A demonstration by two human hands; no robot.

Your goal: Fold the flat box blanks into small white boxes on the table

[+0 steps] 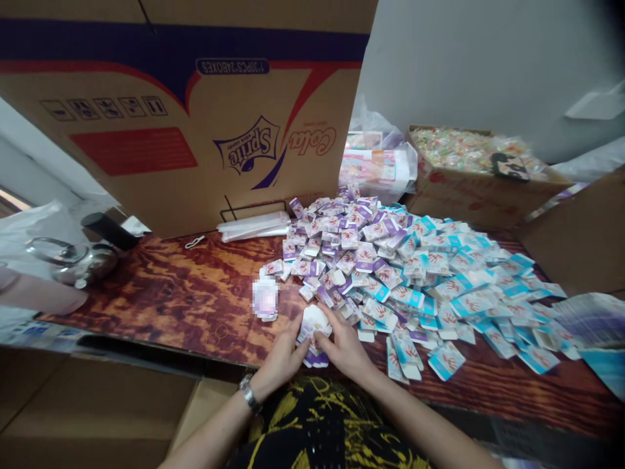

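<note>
Close to the table's front edge, my left hand [287, 346] and my right hand [346, 344] grip a small white-and-purple carton [315, 320] from both sides. It looks flat, possibly with others beneath it; my fingers hide part of it. Both thumbs press on its face. Left of my hands lies a short stack of similar white-and-purple pieces [266, 299], its surface blurred. Directly beyond and to the right spreads a big heap of small printed cartons, purple ones [349, 238] nearer the middle and blue ones [471, 280] to the right.
A tall brown cardboard box [170, 150] stands behind the table's left half, with flat plastic sleeves [254, 227] at its foot. A steel kettle [95, 260] sits far left. An open carton of wrapped sweets [459, 182] stands at the back right. Flat printed sheets [598, 326] lie far right.
</note>
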